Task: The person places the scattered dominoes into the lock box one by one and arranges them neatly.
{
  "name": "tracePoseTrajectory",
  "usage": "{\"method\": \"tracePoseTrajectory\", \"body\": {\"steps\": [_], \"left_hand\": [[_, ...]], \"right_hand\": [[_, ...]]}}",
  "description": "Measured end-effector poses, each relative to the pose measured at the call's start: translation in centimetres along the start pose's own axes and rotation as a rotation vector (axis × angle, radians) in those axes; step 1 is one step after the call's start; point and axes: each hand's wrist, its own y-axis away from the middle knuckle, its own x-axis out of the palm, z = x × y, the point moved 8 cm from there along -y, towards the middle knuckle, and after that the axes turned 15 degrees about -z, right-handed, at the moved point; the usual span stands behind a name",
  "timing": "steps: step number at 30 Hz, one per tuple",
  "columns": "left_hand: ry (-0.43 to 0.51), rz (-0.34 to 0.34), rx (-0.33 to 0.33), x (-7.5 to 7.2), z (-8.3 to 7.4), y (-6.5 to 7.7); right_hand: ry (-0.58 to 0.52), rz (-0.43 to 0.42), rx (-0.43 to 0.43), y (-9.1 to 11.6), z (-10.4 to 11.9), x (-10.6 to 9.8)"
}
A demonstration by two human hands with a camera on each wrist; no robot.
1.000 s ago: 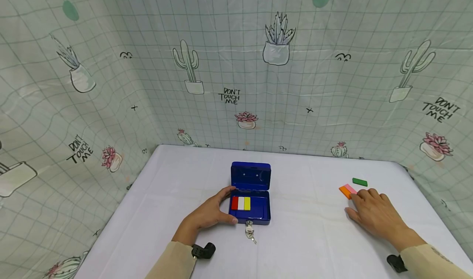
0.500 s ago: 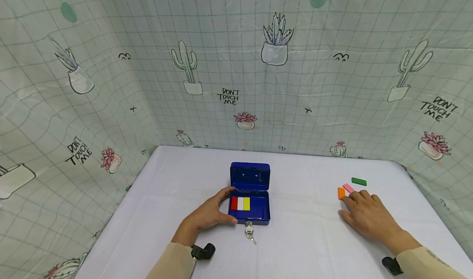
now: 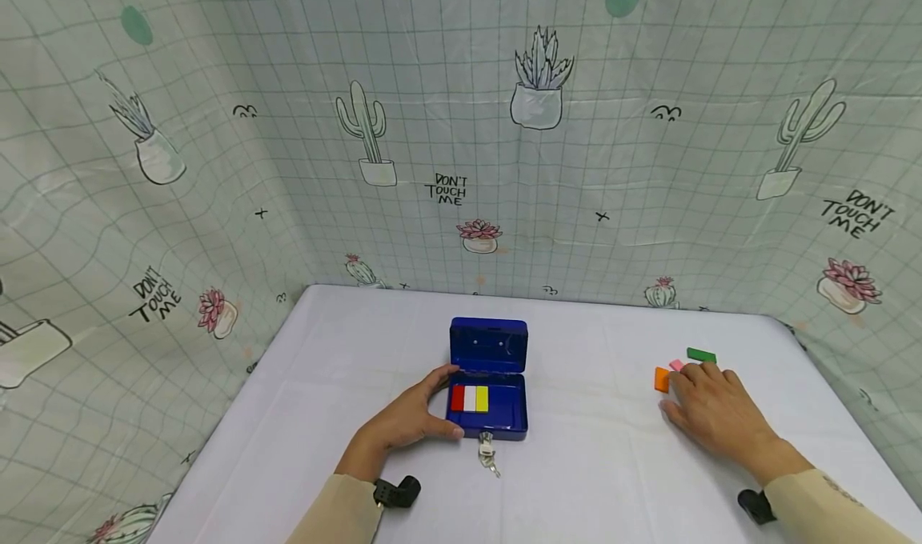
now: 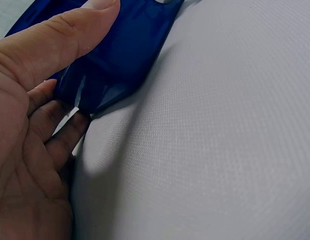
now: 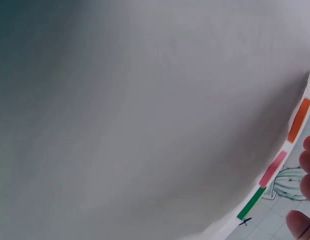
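An open blue cash box (image 3: 510, 404) stands on the table with its lid raised; its left end is held between the thumb and fingers of my left hand (image 3: 410, 416). Red (image 3: 457, 398), white (image 3: 470, 398) and yellow (image 3: 482, 398) blocks lie side by side in the box's left part. On the right, my right hand (image 3: 716, 412) hovers low over the table, fingertips beside an orange block (image 3: 661, 380) and partly hiding a pink block (image 3: 675, 365). Just beyond lies a green block (image 3: 702, 355). In the right wrist view, fingers (image 5: 308, 162) appear apart from the orange block.
Keys (image 3: 489, 454) hang from the lock at the box's front and lie on the white tabletop (image 3: 576, 480). A cactus-print curtain (image 3: 432, 128) rises behind the table and along both sides.
The orange block has turned and slid left, away from the pink block. My right hand has shifted left with it. The left hand stays on the cash box.
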Motion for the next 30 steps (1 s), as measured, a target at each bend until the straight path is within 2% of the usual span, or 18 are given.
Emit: {"method": "tracePoseTrajectory", "body": {"steps": [6,14,21,30], "left_hand": [[0.006,0.003,0.005,0.0,0.0,0.0],[-0.001,0.001,0.009,0.0,-0.1,0.0],[0.008,0.002,0.001,0.0,0.0,0.0],[0.001,-0.004,-0.007,-0.1,0.0,0.1]], "right_hand": [[0.003,0.036,0.048,-0.3,-1.1,0.7],[-0.026,0.026,0.044,-1.1,-1.5,1.3],[-0.051,0.134,0.078,-1.3,-2.0,2.2],[-0.083,0.184,0.097,-1.4,-2.3,2.7]]}}
